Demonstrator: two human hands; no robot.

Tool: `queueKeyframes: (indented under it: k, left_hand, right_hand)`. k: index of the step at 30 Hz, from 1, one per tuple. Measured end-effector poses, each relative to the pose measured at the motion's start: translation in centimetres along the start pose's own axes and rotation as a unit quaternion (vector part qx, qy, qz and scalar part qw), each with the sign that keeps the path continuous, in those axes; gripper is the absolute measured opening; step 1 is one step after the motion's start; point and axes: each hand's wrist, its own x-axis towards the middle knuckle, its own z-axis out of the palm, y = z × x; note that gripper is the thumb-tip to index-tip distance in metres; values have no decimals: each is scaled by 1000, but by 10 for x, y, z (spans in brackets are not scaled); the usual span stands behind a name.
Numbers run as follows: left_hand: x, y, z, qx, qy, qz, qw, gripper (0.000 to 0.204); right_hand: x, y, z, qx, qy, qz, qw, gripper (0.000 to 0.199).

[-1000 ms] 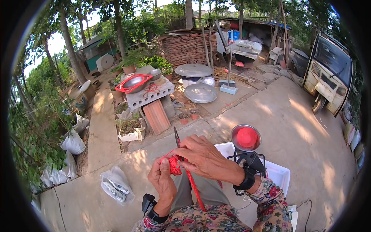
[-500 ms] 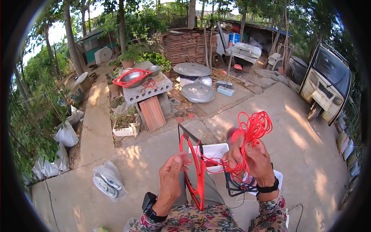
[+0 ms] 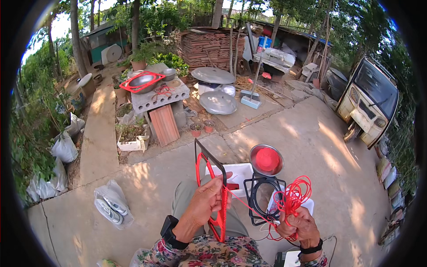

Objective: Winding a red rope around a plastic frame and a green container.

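A black metal frame (image 3: 211,152) stands tilted over my lap, much of its lower part covered in red cord (image 3: 199,167). My left hand (image 3: 205,201) is closed around the frame's right side, where a strand of the cord leaves it. In my right hand (image 3: 299,226) is a looped bundle of red cord (image 3: 299,196), held at lower right with the loops sticking up. A thin strand stretches between the two hands. Beside my right hand lies another black square frame (image 3: 252,209) with dark coils on it.
A metal bowl (image 3: 279,169) with a red item inside stands ahead, next to a white tray (image 3: 242,169). Bagged shoes (image 3: 112,205) lie at left. Farther off are a concrete slab (image 3: 175,93) carrying a red-corded frame, round lids (image 3: 218,103) and a three-wheeled vehicle (image 3: 367,104).
My right hand has moved down with the cord bundle, baring the bowl and the second frame. My left hand, formerly apart from the frame, now grips its side. The strand is pulled straighter.
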Motion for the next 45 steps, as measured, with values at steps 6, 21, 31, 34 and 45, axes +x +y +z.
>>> queueKeyframes:
  k: [6,21,31,34,45]
  left_hand:
    - [3,-4,1,-77,11,-23,997,33]
    - [-1,-3,17,44,92,75,992,20]
    - [-5,27,-6,390,255,479,744,45]
    - [8,27,3,304,198,389,847,48]
    - [-6,-7,12,101,120,207,966,32]
  right_hand:
    - [-7,28,-10,-36,17,68,997,27]
    - [153,-47,41,-598,-25,-358,717,23]
    - [198,-33,67,-733,-148,-394,534,20]
    - [203,-26,56,-726,-149,-405,535,20]
    - [185,19,5,-153,-5,-57,987,13]
